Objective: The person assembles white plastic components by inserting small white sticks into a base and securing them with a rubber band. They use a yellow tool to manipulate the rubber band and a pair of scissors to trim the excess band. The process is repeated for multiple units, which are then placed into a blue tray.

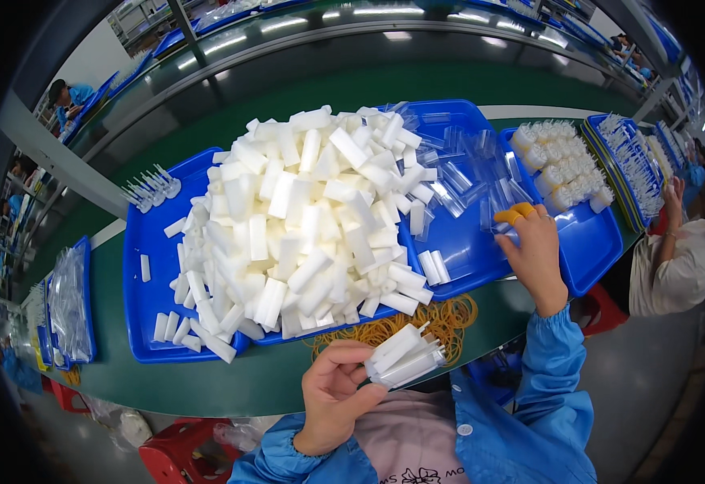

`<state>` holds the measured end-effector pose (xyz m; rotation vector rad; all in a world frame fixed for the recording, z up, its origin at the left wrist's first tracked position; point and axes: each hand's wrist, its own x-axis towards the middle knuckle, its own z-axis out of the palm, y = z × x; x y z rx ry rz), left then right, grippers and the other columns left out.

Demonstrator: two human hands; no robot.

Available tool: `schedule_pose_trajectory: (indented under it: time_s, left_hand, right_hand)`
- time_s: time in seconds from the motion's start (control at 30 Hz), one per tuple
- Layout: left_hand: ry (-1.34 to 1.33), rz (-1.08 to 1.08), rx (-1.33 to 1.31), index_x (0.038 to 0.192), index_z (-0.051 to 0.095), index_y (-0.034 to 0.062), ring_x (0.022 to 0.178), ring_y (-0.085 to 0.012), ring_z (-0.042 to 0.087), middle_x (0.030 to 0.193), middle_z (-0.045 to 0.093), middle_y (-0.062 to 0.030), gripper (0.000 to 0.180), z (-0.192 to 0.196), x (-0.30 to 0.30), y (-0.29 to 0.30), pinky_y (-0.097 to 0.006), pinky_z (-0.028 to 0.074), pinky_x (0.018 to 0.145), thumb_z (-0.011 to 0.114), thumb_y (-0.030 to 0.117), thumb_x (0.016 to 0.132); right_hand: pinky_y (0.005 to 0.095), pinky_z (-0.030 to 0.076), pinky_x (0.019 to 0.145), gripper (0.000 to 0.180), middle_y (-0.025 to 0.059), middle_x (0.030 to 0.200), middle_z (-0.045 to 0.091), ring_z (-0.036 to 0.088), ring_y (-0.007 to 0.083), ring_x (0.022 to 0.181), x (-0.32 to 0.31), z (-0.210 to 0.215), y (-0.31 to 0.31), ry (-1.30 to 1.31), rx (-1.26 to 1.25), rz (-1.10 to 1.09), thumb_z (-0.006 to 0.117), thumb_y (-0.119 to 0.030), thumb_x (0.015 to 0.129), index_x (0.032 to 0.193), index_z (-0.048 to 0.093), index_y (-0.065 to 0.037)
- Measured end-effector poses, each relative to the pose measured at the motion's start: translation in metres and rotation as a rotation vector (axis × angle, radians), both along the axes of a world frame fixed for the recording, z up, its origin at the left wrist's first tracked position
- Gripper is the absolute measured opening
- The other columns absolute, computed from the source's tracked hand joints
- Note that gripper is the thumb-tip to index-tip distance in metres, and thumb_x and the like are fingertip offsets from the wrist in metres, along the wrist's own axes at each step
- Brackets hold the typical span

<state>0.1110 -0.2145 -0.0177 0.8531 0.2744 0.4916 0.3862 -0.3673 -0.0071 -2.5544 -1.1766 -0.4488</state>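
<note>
My left hand (338, 395) is closed on a small bundle of white foam pieces in clear plastic sleeves (405, 357), held in front of my body at the table edge. To the right, my right hand (534, 254) reaches over a blue tray (469, 273) of loose clear plastic tubes (453, 177). Its thumb and fingers, with orange covers on two of them, are curled at a clear tube; the transparent plastic blurs into the tray there. A large heap of white foam pieces (288, 210) fills the trays in the middle, left of that hand.
Tan rubber bands (449, 323) lie along the table's near edge. Further right stands a blue tray with white parts (562, 165). White spiky parts (151, 187) sit at the left tray's back corner. A red stool (187, 452) is below left; a co-worker (675, 258) sits at right.
</note>
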Motion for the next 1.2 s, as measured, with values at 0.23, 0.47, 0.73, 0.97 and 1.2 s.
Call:
schedule_pose_trajectory:
  time_s: [0.23, 0.47, 0.73, 0.97, 1.2]
  left_hand:
    - [-0.006, -0.001, -0.029, 0.107, 0.053, -0.0059, 0.105, -0.021, 0.055, 0.109, 0.051, -0.0125, 0.038, -0.001, -0.001, 0.001, -0.037, 0.045, 0.095, 0.063, -0.015, 0.071]
    - [0.029, 0.061, 0.189, 0.105, 0.056, -0.005, 0.104, -0.0212, 0.055, 0.107, 0.051, -0.0129, 0.04, -0.004, -0.002, -0.002, -0.035, 0.045, 0.094, 0.072, -0.009, 0.068]
    - [0.068, 0.147, 0.661, 0.096, 0.06, 0.0006, 0.095, -0.0227, 0.056, 0.104, 0.053, -0.0152, 0.04, 0.001, -0.005, -0.006, -0.034, 0.046, 0.082, 0.079, -0.001, 0.06]
    - [0.017, 0.258, 0.904, 0.094, 0.065, 0.0006, 0.085, -0.0226, 0.062, 0.099, 0.059, -0.0146, 0.039, 0.006, -0.001, -0.009, -0.03, 0.052, 0.071, 0.082, 0.001, 0.059]
    - [0.156, 0.138, 1.165, 0.107, 0.061, -0.0004, 0.084, -0.0212, 0.058, 0.101, 0.053, -0.0144, 0.051, 0.028, 0.001, -0.006, -0.029, 0.048, 0.07, 0.081, 0.005, 0.06]
  right_hand:
    - [0.0349, 0.046, 0.072, 0.022, 0.0097, 0.087, 0.062, 0.059, 0.0252, 0.081, 0.005, -0.012, -0.003, 0.038, 0.144, 0.069, 0.067, -0.006, 0.075, 0.097, 0.064, -0.005]
    - [0.0335, 0.053, 0.074, 0.03, 0.0149, 0.087, 0.064, 0.064, 0.0199, 0.078, -0.069, 0.026, -0.006, 0.983, 0.962, 0.167, 0.054, -0.001, 0.081, 0.109, 0.056, 0.006]
    - [0.0379, 0.055, 0.075, 0.026, 0.0195, 0.09, 0.064, 0.067, 0.0275, 0.079, -0.104, 0.022, 0.006, 1.239, 1.189, 0.355, 0.055, -0.007, 0.081, 0.103, 0.052, 0.007]
    - [0.037, 0.055, 0.074, 0.026, 0.0197, 0.087, 0.065, 0.067, 0.0267, 0.079, -0.111, 0.017, 0.007, 1.364, 1.117, 0.37, 0.056, -0.007, 0.081, 0.103, 0.051, 0.007]
    - [0.0379, 0.056, 0.073, 0.027, 0.0195, 0.089, 0.064, 0.067, 0.0284, 0.08, -0.112, 0.019, 0.004, 1.453, 1.181, 0.406, 0.053, -0.003, 0.08, 0.105, 0.051, 0.007]
